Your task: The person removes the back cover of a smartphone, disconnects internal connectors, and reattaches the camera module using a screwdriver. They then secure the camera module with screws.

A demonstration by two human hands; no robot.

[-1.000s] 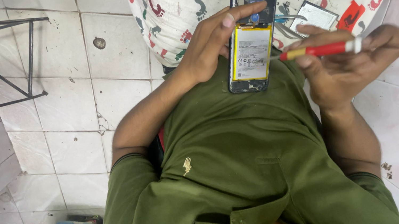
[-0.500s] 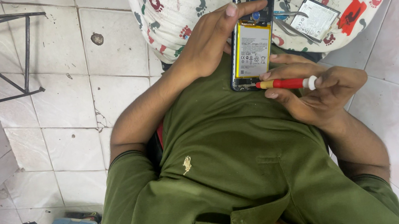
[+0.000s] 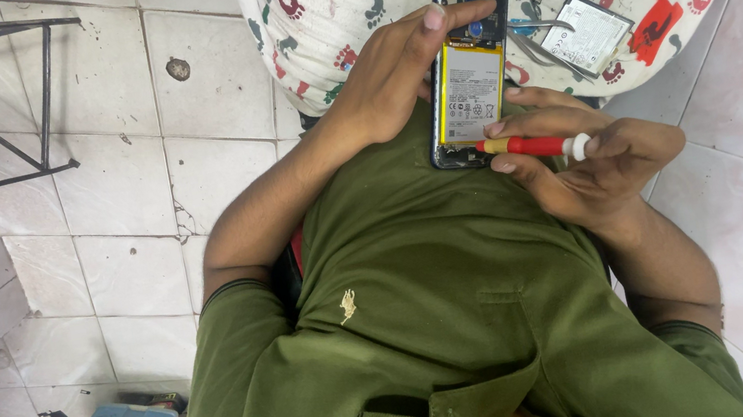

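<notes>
Since the earlier frame, the red screwdriver has been lifted slightly, tip pointing to 9 o'clock at the opened phone. It is pinched by the right hand. The phone, long axis running 12 to 6, is gripped by the left hand.

Glossy yellow foil label on the opened phone, in a dark plastic frame; smooth red plastic screwdriver handle; matt green cotton shirt; printed cloth cushion; glazed, scuffed tiles.
</notes>
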